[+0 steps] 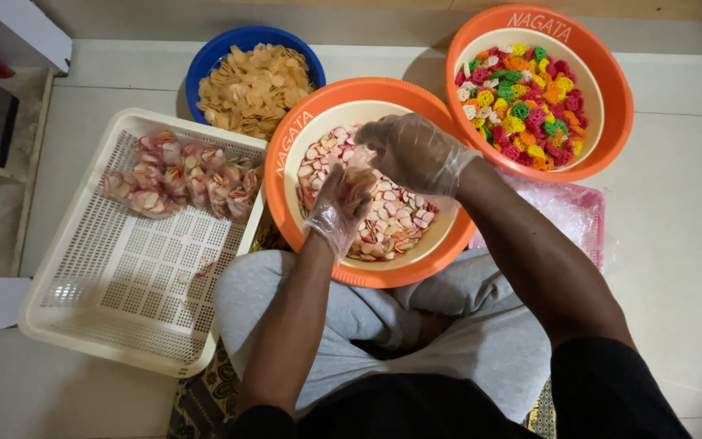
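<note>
Over the near orange basin (286, 154) of pink-and-white crackers (396, 215), the gloved left hand (341, 207) is closed around a small clear bag; the gloved right hand (412, 152) pinches its top.

Pale tiled floor (684, 244), patterned mat (205, 398) underfoot, white shelf unit (10, 32) at left edge.

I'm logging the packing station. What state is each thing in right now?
Near orange basin: part filled with pink-and-white crackers.
Far orange basin: holds mixed coloured crackers.
Blue basin: heaped with pale crackers.
White basket: mostly bare, small filled bags at its far end.
Left hand: gloved, holding a small clear bag.
Right hand: gloved, closed over the bag's top.
</note>
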